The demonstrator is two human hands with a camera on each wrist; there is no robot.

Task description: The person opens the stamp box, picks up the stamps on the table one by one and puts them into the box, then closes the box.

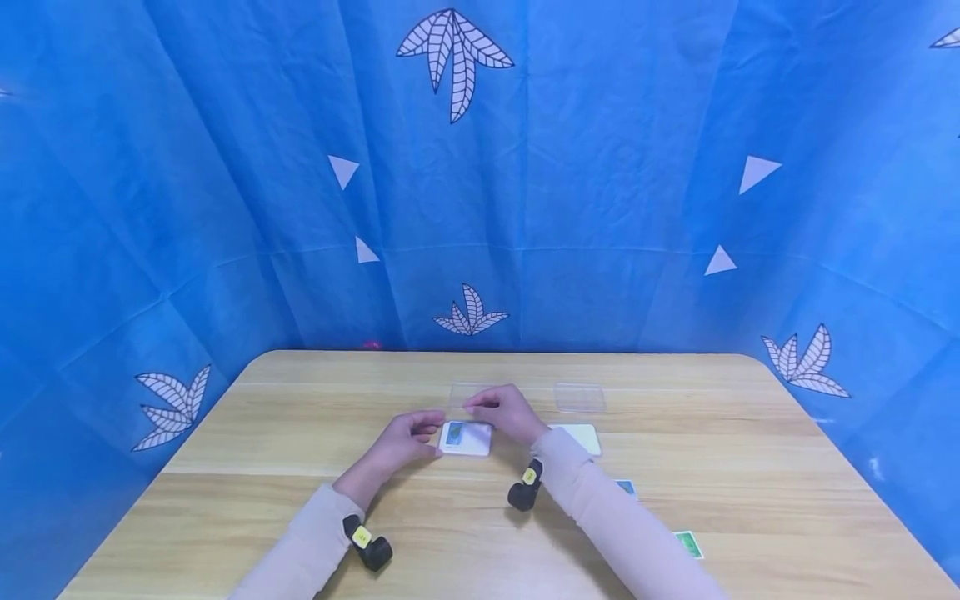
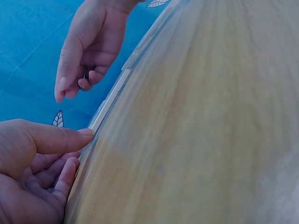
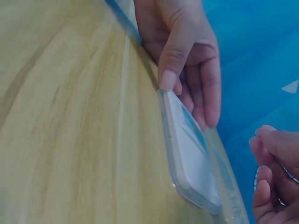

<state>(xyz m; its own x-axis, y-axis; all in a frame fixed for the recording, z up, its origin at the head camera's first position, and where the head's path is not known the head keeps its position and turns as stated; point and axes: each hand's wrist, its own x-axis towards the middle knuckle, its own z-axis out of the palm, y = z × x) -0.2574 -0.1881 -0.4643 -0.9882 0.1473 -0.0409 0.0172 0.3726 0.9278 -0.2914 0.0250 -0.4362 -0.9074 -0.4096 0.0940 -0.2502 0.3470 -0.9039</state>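
A flat white rectangular case [image 1: 474, 442] with rounded corners lies on the table, a small blue-green picture [image 1: 454, 432] on its left part. My left hand [image 1: 407, 440] holds the left end of this case. In the right wrist view its thumb [image 3: 172, 65] touches the near corner, with the other fingers on the far side. Above the case's far right corner hovers my right hand [image 1: 506, 414], thumb and forefinger tips together. Whether something thin sits between those tips cannot be made out. Just beyond the case lies a clear plastic cover [image 1: 459, 396], partly behind the right hand.
A second white case [image 1: 582, 437] lies to the right, partly behind the right forearm, with another clear cover [image 1: 579, 397] beyond it. Two small picture pieces, one blue [image 1: 627, 487] and one green [image 1: 688, 544], lie beside that forearm. Blue curtains [image 1: 585, 183] surround the wooden table [image 1: 465, 533].
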